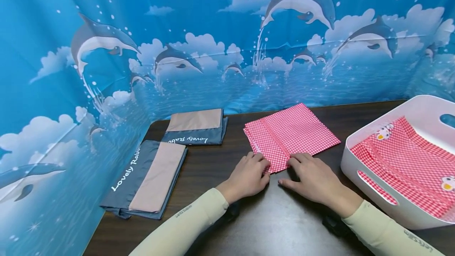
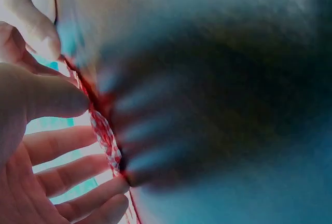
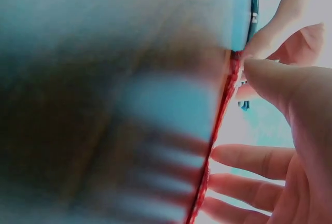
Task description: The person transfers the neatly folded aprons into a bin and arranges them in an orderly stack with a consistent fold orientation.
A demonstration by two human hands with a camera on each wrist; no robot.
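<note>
- While both forearms reach in from the near side of a dark wood-grain table, two bare hands meet the near end of a folded red-and-white gingham cloth.
- The gingham cloth lies flat toward the far side of the table, set at an angle, with a seam-like strip running across it and its layers slightly offset at the left edge.
- The left hand rests its fingertips at the cloth's near left edge; its fingers are extended and gently bent, its thumb held apart.
- The right hand touches the near right edge, fingers reaching forward and slightly separated, thumb pointing toward the other hand. Neither hand visibly pinches the fabric.
- Both wrist views show fingertips along a thin red edge of cloth; much of each is blurred.
- Pale sleeves cover both forearms.
- To the left are two folded blue-gray cloths with pinkish-beige bands: one nearer, one farther back. Both carry white lettering beginning "Lovely Rabb".
- To the right stands a white plastic basket with slotted handles, holding more red gingham fabric printed with white cartoon birds.
- Behind everything hangs a blue curtain with leaping dolphins, clouds and water.
</note>
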